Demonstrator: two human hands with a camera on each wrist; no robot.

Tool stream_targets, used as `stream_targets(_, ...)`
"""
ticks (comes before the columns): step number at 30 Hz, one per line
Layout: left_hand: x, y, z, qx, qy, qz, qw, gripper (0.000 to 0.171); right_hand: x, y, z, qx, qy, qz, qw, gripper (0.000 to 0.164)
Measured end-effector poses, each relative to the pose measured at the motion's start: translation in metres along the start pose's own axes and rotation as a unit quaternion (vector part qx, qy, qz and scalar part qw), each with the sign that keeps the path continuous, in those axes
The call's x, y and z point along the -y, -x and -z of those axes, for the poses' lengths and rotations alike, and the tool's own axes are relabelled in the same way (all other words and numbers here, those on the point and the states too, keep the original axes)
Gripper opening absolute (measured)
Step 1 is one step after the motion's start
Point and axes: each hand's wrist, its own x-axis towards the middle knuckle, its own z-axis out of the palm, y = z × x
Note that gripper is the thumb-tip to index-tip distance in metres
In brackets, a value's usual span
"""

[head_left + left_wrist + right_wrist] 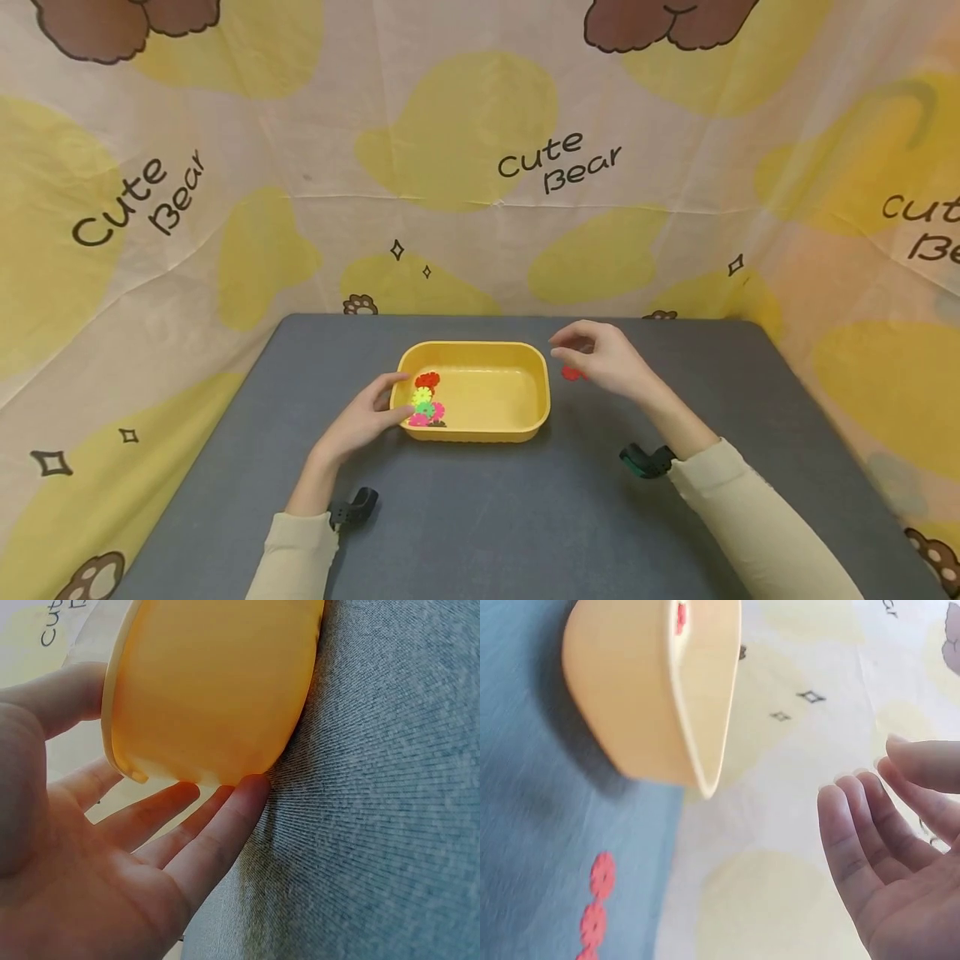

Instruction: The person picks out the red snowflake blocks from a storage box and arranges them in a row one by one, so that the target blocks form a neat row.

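Observation:
A yellow plastic basin (487, 435) stands on the table. Snowflake-shaped plastic pieces (422, 397) in red, yellow, green and pink lie at its left end. My left hand (367, 414) holds that end, thumb at the rim and fingertips against the wall (210, 682) in the left wrist view. To the right of the basin, my right hand (603, 358) is raised with nothing in it, fingers loosely bent (900, 847). Red snowflake pieces (593, 924) lie in a row on the table below it, partly hidden by the hand in the head view.
The grey table (480, 517) ends at a cloth backdrop (465, 167) with yellow patches and printed words, which rises behind it and on both sides. Dark wrist-worn devices (647, 461) sit at both sleeve cuffs.

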Motion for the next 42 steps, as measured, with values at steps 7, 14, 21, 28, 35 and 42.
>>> stream_targets(7, -0.001, 0.000, 0.000, -0.003, -0.005, 0.004, 1.0000, 0.066, 0.014, -0.013, -0.018, 0.007, -0.008, 0.024, 1.000, 0.019)
stream_targets(14, 0.000, -0.002, 0.000, 0.000, -0.003, 0.004, 1.0000, 0.066, 0.019, -0.027, -0.039, 0.016, -0.013, 0.038, 0.999, 0.016)
stream_targets(21, 0.001, 0.000, 0.001, -0.001, -0.004, 0.007, 1.0000, 0.067, 0.026, -0.041, -0.059, 0.028, -0.007, 0.059, 0.998, 0.015)
stream_targets(28, 0.002, -0.001, 0.001, 0.001, -0.001, 0.000, 1.0000, 0.066, 0.030, -0.053, -0.077, 0.039, -0.003, 0.071, 0.997, 0.016)
stream_targets(35, 0.002, -0.001, 0.001, 0.002, 0.000, 0.003, 1.0000, 0.065, 0.031, -0.064, -0.098, 0.050, -0.006, 0.054, 0.997, 0.016)
stream_targets(42, 0.000, 0.001, 0.002, 0.005, 0.009, 0.007, 0.9999, 0.066, 0.032, -0.074, -0.117, 0.057, -0.004, 0.067, 0.996, 0.014)
